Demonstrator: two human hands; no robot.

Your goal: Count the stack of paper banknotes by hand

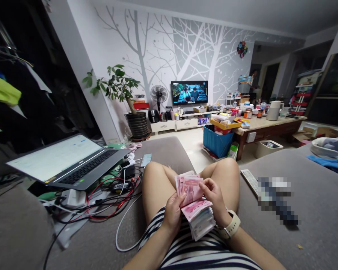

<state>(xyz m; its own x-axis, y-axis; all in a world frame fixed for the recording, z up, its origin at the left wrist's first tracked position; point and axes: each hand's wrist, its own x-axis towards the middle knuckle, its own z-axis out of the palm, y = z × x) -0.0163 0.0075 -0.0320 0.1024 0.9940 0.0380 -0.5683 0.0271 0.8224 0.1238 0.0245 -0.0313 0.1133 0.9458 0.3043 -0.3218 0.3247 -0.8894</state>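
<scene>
A thick wad of pinkish-red banknotes is in my left hand, the thumb pressed over its near left side. The wad is bent, so its upper notes fan out away from me and its lower end, with whitish-grey note edges, hangs toward my lap. My right hand, with a cream-banded watch on the wrist, pinches the right edge of the upper notes between thumb and fingers. Both hands are above my lap, over a black-and-white striped garment.
On the grey sofa to my left lie an open laptop and tangled cables. A white remote control and a blurred-out dark item lie to my right. Ahead stand a blue bin and a cluttered table.
</scene>
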